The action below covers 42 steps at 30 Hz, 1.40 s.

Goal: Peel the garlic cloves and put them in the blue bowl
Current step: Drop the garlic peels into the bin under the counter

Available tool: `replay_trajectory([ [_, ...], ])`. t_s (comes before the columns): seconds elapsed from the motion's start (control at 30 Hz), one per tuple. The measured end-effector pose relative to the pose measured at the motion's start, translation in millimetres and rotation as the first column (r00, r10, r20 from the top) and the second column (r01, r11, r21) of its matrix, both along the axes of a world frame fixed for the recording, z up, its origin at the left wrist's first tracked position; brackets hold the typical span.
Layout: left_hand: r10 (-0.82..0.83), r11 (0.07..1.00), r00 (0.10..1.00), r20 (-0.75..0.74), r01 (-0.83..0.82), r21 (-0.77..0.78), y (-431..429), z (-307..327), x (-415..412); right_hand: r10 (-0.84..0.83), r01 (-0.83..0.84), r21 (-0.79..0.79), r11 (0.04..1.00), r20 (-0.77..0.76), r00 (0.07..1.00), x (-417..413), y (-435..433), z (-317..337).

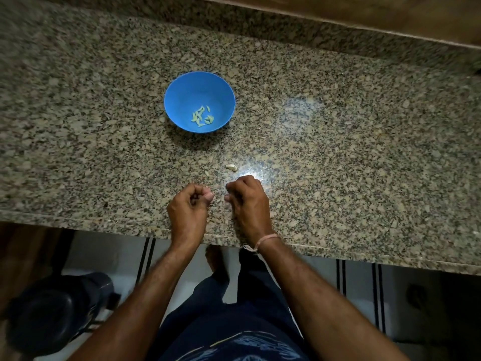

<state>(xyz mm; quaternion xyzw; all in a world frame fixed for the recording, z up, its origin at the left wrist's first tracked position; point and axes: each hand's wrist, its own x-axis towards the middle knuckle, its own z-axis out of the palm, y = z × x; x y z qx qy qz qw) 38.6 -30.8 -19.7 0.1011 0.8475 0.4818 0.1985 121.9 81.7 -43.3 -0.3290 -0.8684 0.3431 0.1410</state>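
The blue bowl [177,100] stands on the granite counter and holds several pale peeled garlic cloves [201,117] at its bottom. One unpeeled garlic clove [231,167] lies on the counter in front of the bowl, with a small scrap of skin [207,173] to its left. My left hand [188,207] is near the counter's front edge, fingers curled, thumb pressed on a small pale bit that looks like a garlic clove. My right hand [247,198] is just to its right, a small gap apart, fingers and thumb curled together; nothing shows between them.
The granite counter [338,152] stretches wide on both sides, with a wooden ledge [364,11] along the back. Its front edge runs under my wrists. Below it are a tiled floor and a dark round container [52,313] at lower left.
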Motion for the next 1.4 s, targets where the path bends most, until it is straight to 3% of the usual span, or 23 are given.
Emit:
replay_trajectory([
  [0.13, -0.015, 1.000, 1.000, 0.002, 0.015, -0.022, -3, -1, 4, 0.044, -0.053, 0.154, 0.987, 0.063, 0.997, -9, 6, 2],
  [0.37, 0.011, 1.000, 1.000, 0.000, -0.011, -0.022, -6, -2, 13, 0.174, -0.283, 0.382, 0.880, 0.295, 0.939, -5, 18, 0],
  [0.47, 0.077, 0.997, 0.996, 0.042, -0.077, 0.005, -9, 2, 19, 0.219, -0.291, 0.186, 0.939, 0.331, 0.918, 0, 16, 11],
  [0.53, 0.121, 0.993, 0.991, 0.050, -0.121, 0.002, -13, 7, 24, 0.122, -0.084, -0.215, 0.973, 0.169, 0.978, 1, 12, 26],
  [0.6, 0.192, 0.980, 0.979, 0.064, -0.194, 0.030, -22, 10, 30, 0.038, 0.020, -0.557, 0.830, 0.093, 0.995, -5, 2, 38],
  [0.73, 0.382, 0.923, 0.924, 0.018, -0.382, 0.052, -60, 18, 36, 0.078, -0.006, -0.859, 0.511, 0.039, 0.996, -25, -45, 48],
  [0.9, 0.595, 0.802, 0.804, -0.009, -0.592, 0.073, -143, 22, 45, 0.201, -0.038, -0.957, 0.288, 0.022, 0.979, -55, -128, 40],
  [1.03, 0.733, 0.676, 0.680, 0.006, -0.730, 0.103, -228, 17, 56, 0.329, -0.052, -0.971, 0.234, 0.028, 0.944, -68, -214, 48],
  [1.17, 0.825, 0.562, 0.566, 0.003, -0.820, 0.109, -328, 14, 71, 0.503, -0.077, -0.962, 0.262, 0.068, 0.862, -71, -317, 48],
  [1.4, 0.906, 0.419, 0.421, 0.039, -0.906, 0.048, -478, -10, 91, 0.529, 0.054, -0.969, 0.241, 0.178, 0.830, -62, -459, 27],
])
